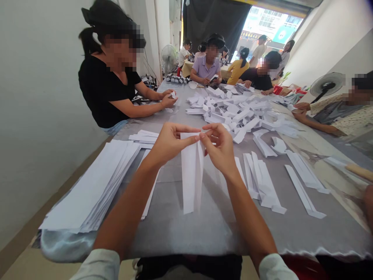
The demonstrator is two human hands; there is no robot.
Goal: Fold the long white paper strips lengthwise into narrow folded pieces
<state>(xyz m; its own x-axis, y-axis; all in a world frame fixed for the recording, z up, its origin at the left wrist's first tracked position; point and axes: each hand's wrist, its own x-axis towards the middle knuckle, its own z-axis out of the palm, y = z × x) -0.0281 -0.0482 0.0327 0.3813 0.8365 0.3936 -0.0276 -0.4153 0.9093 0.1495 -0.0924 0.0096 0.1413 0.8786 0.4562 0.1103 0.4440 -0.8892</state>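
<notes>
Between my two hands hangs a folded white paper strip [190,175], held at its top end above the grey tablecloth. My left hand [175,140] pinches the top edge with thumb and fingers. Close against it, my right hand [217,146] grips the top right corner, its thumb tip meeting the left thumb. A lengthwise crease runs down the strip, and its lower end hangs free. Left of my left forearm lies a stack of flat white paper sheets [96,182]. Several folded strips [264,181] rest to the right of my right forearm.
A large heap of folded white papers [233,109] covers the middle of the grey table [192,237]. At the left side a person in black [107,85] holds a small paper piece. Other people sit around the far and right sides. A fan [326,83] stands at the right.
</notes>
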